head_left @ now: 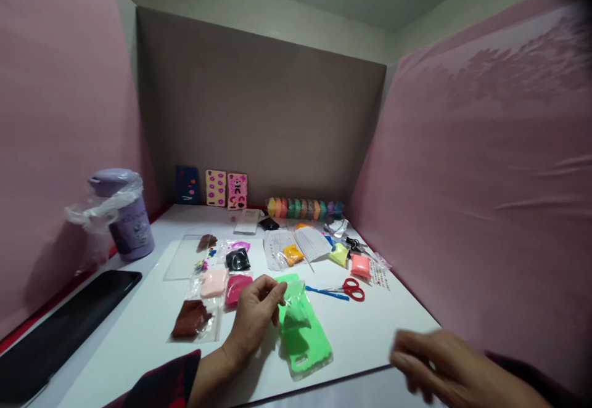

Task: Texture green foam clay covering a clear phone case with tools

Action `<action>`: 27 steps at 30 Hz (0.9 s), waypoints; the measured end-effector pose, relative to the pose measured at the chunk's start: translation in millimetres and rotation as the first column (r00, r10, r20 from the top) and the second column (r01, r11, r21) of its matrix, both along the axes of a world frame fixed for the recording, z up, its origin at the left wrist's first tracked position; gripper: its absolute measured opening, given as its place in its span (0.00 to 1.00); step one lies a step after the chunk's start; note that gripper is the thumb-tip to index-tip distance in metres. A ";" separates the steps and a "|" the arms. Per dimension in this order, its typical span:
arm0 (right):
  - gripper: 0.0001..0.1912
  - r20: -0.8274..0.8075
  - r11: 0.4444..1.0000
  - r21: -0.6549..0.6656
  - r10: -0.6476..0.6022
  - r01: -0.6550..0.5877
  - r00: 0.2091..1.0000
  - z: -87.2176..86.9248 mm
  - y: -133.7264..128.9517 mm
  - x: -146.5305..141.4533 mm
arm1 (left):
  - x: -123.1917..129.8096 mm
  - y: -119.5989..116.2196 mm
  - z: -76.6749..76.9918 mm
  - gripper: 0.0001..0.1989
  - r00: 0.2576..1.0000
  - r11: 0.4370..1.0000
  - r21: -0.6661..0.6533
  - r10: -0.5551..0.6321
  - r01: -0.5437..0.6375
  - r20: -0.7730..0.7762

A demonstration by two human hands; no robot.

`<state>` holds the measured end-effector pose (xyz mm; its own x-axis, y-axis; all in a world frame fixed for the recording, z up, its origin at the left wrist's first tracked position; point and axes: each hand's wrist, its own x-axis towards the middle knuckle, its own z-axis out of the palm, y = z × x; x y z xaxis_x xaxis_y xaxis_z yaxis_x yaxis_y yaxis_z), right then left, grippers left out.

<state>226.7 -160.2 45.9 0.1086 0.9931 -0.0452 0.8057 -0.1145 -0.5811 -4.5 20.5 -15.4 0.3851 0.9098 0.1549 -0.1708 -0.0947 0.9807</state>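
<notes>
My left hand [259, 312] pinches the edge of a small clear bag [296, 303] and holds it over a bright green phone case [311, 343], which lies on the white table. Some green shows through or inside the bag; which one I cannot tell. Off to the right, near the table's front edge, my right hand [439, 362] is in the air with its fingers curled. It is blurred, and whether anything is between its fingertips is hidden. Red-handled scissors [353, 289] and a blue tool [327, 293] lie just beyond the green case.
Left of my left hand are bags of brown [190, 320], pink [214, 283] and black clay [237, 259]. A purple bottle [132, 226] and a black phone-like slab [69, 328] stand and lie at far left. Decorated cases [237, 191] lean at the back.
</notes>
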 end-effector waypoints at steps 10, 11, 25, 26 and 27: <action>0.16 -0.544 0.999 0.004 -0.037 0.047 0.838 16.2 165.4 -16.5 | -1.2 1.9 2.1 0.15 1.000 1.000 -0.029 -0.001 0.002 0.003; 0.17 -0.576 0.995 0.028 -0.059 0.091 0.815 17.5 174.2 -11.0 | -1.1 1.7 1.9 0.15 1.000 0.999 -0.031 -0.006 0.006 0.002; 0.26 -0.831 0.972 0.135 0.003 0.195 0.556 -29.9 183.6 -26.4 | -2.9 3.4 6.7 0.18 0.998 0.989 -0.143 0.030 -0.036 -0.046; 0.27 -0.822 0.976 0.139 0.019 0.169 0.570 -39.0 175.6 -32.5 | -3.2 3.5 6.2 0.18 0.998 0.988 -0.146 0.037 -0.043 -0.047; 0.29 -0.783 0.980 0.159 0.052 0.119 0.620 -45.8 168.1 -37.3 | -3.4 3.7 5.7 0.18 0.998 0.989 -0.142 0.040 -0.047 -0.049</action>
<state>189.4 7.9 0.0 0.1507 0.9875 0.0462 0.0357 0.0412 -0.9985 -7.9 24.2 -9.7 0.3481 0.9374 0.0050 -0.1236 0.0406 0.9915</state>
